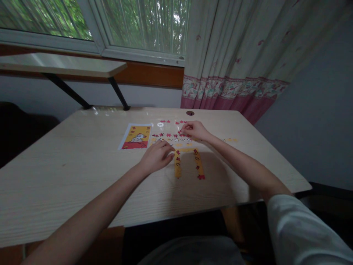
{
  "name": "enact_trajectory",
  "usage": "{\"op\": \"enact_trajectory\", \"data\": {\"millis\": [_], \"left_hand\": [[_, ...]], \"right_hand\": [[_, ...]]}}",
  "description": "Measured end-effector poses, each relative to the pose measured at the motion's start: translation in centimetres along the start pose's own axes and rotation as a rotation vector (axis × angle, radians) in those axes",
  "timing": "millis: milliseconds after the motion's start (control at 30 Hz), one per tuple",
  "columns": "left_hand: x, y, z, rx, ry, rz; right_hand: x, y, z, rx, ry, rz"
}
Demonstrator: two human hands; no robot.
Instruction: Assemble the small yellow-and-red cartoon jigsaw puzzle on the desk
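Observation:
A partly joined jigsaw frame (189,162) of yellow pieces with red marks lies on the wooden table (68,165), shaped like an upside-down U. My left hand (156,156) rests on the table just left of the frame's top corner, fingers curled, touching the pieces there. My right hand (195,130) hovers over loose red pieces (168,135) beyond the frame, fingertips pinched on a small red piece. A reference picture card (136,136), yellow and red with a white figure, lies to the left of the loose pieces.
A round cable hole (190,113) sits at the table's far edge. A few pale pieces (231,140) lie to the right. A folding shelf (60,65) juts out under the window, and a flowered curtain (234,55) hangs behind the table.

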State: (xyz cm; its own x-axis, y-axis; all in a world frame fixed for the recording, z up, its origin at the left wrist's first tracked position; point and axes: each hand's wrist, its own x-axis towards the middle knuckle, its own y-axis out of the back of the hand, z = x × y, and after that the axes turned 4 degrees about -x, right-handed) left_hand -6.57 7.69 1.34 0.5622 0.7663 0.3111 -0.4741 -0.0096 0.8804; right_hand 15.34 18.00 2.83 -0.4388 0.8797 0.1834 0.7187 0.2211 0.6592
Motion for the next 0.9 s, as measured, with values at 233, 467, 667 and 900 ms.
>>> {"op": "enact_trajectory", "data": {"millis": [233,467,667,900], "left_hand": [[0.4,0.0,1.6,-0.23,0.042,0.082],[0.5,-1.0,2.7,-0.504,0.101,0.116],[0.5,-1.0,2.9,-0.545,0.119,0.137],[0.5,-0.9,2.7,-0.589,0.188,0.114]], "right_hand": [[-8.4,0.0,-0.5,0.075,0.036,0.006],[-10.9,-1.7,-1.4,-0.014,0.116,0.2],[-11.0,-2.6,-2.6,-0.031,0.083,0.14],[-11.3,-2.0,-3.0,-0.208,0.252,0.281]]}}
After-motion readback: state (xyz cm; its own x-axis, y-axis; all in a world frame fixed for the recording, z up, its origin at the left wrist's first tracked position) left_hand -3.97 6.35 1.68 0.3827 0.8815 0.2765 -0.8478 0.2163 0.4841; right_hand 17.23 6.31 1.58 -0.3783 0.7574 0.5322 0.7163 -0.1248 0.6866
